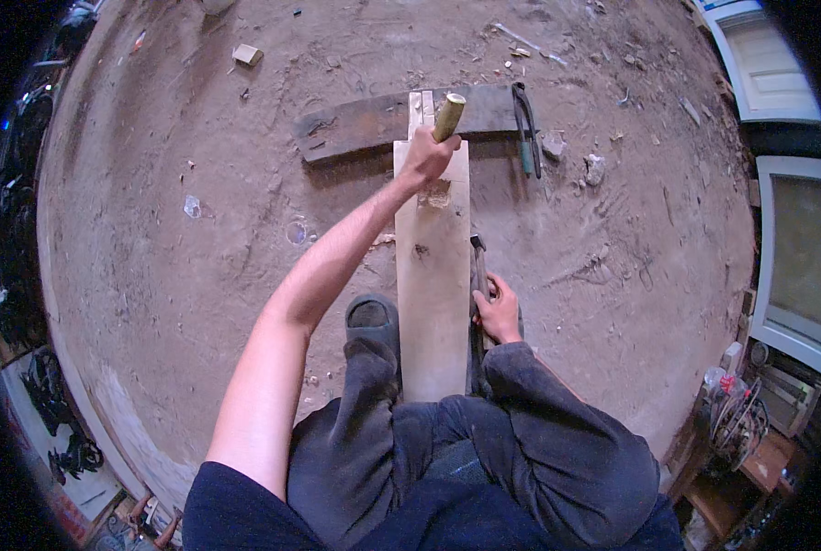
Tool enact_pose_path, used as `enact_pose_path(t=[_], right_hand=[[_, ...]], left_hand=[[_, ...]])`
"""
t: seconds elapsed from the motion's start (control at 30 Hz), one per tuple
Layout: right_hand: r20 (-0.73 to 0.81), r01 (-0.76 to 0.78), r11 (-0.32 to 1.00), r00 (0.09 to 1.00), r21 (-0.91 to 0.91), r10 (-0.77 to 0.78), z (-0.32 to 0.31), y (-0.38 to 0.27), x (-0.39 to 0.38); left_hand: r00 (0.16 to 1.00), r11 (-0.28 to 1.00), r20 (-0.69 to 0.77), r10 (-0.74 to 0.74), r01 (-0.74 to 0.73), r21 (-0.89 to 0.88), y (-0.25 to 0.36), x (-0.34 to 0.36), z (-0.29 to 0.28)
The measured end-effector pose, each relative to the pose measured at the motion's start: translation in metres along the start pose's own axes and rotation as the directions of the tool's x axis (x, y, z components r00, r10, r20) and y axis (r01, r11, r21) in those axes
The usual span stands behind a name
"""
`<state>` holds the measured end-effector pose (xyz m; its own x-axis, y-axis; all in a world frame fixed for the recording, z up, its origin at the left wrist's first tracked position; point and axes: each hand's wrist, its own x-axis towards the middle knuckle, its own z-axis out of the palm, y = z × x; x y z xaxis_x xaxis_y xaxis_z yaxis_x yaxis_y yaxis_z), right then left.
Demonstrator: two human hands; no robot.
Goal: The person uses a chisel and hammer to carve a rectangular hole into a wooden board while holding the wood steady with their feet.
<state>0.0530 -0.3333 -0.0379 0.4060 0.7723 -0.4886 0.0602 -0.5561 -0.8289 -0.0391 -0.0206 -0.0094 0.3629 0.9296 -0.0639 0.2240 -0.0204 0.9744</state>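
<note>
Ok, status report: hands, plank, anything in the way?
Left hand gripping yellowish handle over plank's far end. Right hand holding hammer beside plank. Rough recess near left hand. Pincers off right, apart from both hands.

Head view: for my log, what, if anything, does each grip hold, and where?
Left grip: a tool's yellowish handle, below its exposed end. Right grip: a hammer-like tool, by its shaft.
</note>
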Motion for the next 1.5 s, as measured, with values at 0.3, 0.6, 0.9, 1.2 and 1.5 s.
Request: enact_pose_path(t=[0.3, 0.6, 0.9, 1.2, 1.5], right_hand=[[0.003, -0.007, 1.000, 1.000, -0.014, 0.007, 0.000, -0.001, 0.001], [0.007, -0.094, 0.995, 0.996, 0.019, 0.094, 0.001, -0.019, -0.005], [0.011, 0.021, 0.997, 1.000, -0.076, -0.020, -0.001, 0.015, 0.003], [0.037, -0.034, 0.999, 0.999, 0.017, 0.033, -0.002, -0.007, -0.002], [0.015, -0.052, 0.999, 0.999, 0.003, 0.052, 0.001, -0.002, 0.002]], left_hand=[[0.997, 0.999, 0.076, -0.035, 0.035, 0.001, -0.011, 0.001, 0.004], [0.944, 0.911, -0.183, -0.273, 0.193, -0.364, -0.039, -0.004, -0.005], [0.937, 0.801, 0.129, -0.325, 0.345, -0.489, -0.010, -0.036, 0.017], [0.981, 0.830, 0.190, -0.027, 0.127, -0.542, 0.036, -0.003, -0.026], [0.998, 0.978, 0.044, 0.038, -0.028, -0.207, -0.001, -0.004, 0.000]])
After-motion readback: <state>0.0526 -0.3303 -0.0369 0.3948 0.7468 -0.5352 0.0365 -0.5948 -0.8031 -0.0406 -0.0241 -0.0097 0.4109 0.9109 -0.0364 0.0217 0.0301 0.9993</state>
